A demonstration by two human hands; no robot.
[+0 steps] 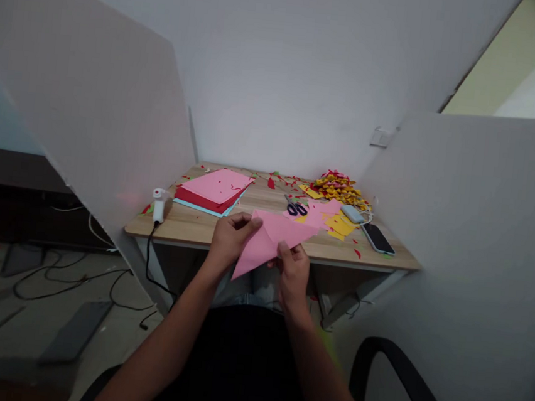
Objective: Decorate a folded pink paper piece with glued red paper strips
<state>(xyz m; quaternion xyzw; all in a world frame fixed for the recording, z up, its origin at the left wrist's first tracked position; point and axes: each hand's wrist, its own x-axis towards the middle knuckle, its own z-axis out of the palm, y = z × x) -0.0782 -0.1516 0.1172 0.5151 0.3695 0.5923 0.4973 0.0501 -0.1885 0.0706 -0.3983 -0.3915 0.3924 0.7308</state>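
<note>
A folded pink sheet of paper (269, 237), roughly triangular, is held over the front edge of the desk. My left hand (232, 238) pinches its upper left corner between thumb and fingers. Lower on the right, my right hand (293, 267) grips the paper's edge, thumb on top and fingers partly hidden underneath. A crease line runs down from the top left of the sheet. Just beyond the paper lie dark-handled scissors (297, 209), resting on cut pink pieces (316, 215).
Pink, red and blue sheets (216, 186) are stacked on the left of the desk (189, 228). Behind the scissors rises a pile of yellow and pink cut-outs (339, 187). A phone (377, 239), a power bank (352, 214) and a corded white device (158, 204) lie near the sides. Partitions flank the desk.
</note>
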